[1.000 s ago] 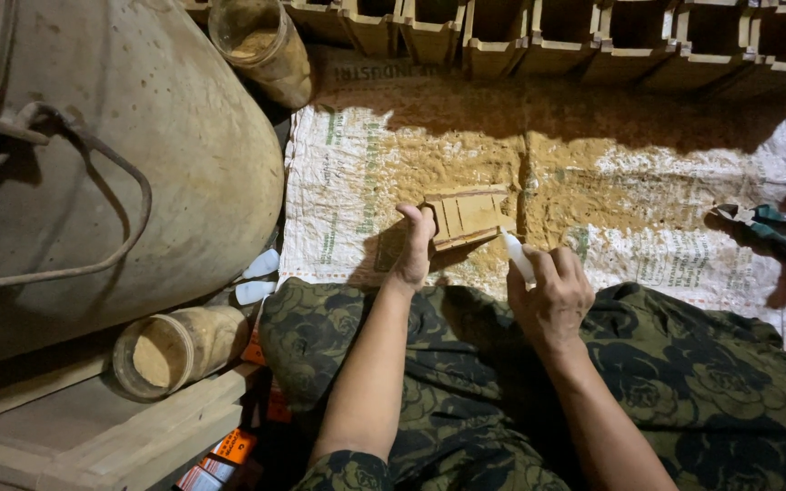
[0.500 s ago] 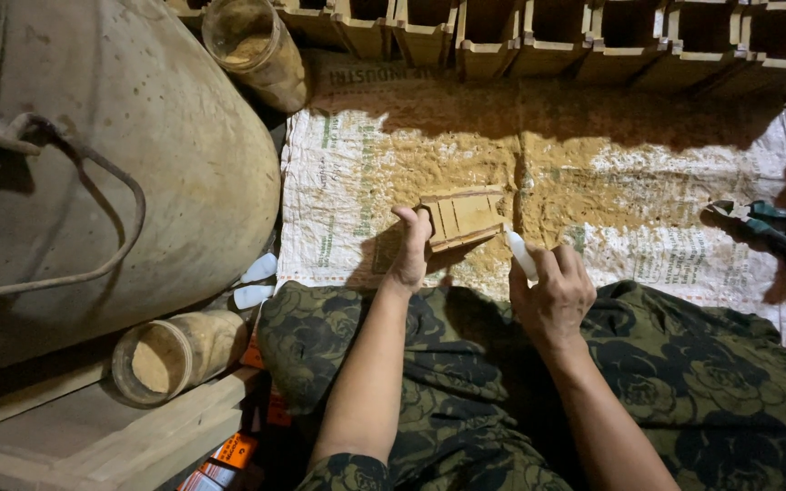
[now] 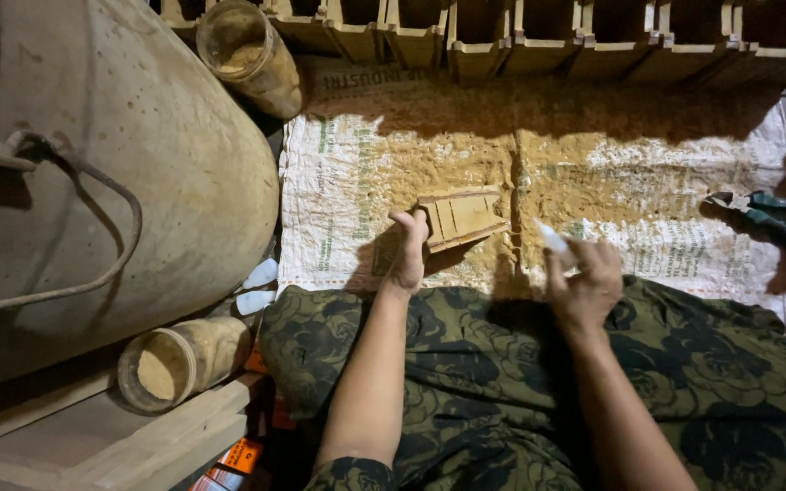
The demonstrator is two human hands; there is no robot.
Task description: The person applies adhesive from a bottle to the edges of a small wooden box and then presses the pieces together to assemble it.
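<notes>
A small wooden box piece [image 3: 462,216] lies tilted on a sawdust-covered white woven sack [image 3: 648,173]. My left hand [image 3: 408,250] grips its left end, thumb on top. To the right of the box, my right hand [image 3: 584,282] holds a small white squeeze bottle [image 3: 556,242], nozzle pointing up-left, a short way clear of the wood. Both forearms reach out over my lap, which is covered in dark floral cloth [image 3: 502,382].
A large dusty round vessel [image 3: 111,164] with a wire handle fills the left. Two sawdust-filled jars [image 3: 249,56] [image 3: 175,362] lie beside it. A row of wooden boxes [image 3: 539,36] lines the far edge. Green-handled pliers [image 3: 757,214] rest at right. Wooden boards [image 3: 111,436] sit lower left.
My right hand with the white bottle has pulled away to the right from the box's edge. My left hand keeps its hold on the box.
</notes>
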